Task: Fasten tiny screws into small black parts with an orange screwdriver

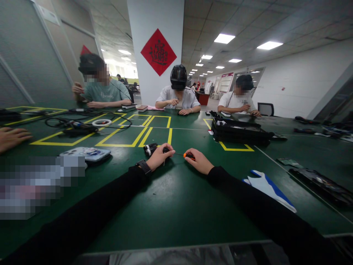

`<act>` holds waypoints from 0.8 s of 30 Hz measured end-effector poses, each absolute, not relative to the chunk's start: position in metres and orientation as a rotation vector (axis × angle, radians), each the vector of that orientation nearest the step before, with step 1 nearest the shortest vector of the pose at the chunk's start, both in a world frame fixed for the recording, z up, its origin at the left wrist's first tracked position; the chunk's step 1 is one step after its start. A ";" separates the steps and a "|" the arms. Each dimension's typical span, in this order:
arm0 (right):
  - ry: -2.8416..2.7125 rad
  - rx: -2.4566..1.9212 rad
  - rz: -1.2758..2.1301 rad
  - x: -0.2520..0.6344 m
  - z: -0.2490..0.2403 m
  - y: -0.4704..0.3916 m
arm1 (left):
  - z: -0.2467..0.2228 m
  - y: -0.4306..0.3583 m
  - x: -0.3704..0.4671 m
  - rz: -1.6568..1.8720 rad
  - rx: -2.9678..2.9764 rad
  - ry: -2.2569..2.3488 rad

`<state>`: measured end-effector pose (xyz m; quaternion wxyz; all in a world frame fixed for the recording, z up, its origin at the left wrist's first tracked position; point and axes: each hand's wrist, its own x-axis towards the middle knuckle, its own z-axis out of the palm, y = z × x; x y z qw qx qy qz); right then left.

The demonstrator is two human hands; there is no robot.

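Note:
My right hand is closed around the orange and black handle of a screwdriver. The thin shaft points left, toward my left hand. Between the fingers of that hand sits a small black part, mostly covered, so its kind is unclear. The screwdriver's tip reaches the fingertips there; whether it touches the part I cannot tell. Just behind my left hand, black cylindrical pieces with white bands lie on the green table. A dark watch is on my left wrist.
Left of my arm lies a phone in a pale case. Black cables and a white ring are farther back. A long black housing and a blue-white glove lie to the right. Another person's hand rests far left; several people sit opposite.

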<state>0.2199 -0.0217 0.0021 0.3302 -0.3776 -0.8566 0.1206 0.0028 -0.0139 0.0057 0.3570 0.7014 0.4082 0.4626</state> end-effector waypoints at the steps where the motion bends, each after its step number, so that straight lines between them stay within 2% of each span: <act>1: -2.235 -1.002 0.303 0.220 0.003 -0.022 | 0.006 -0.014 0.003 1.187 1.802 1.052; 24: -2.303 -1.007 0.226 0.221 0.003 -0.023 | 0.005 -0.013 0.003 1.216 1.745 1.018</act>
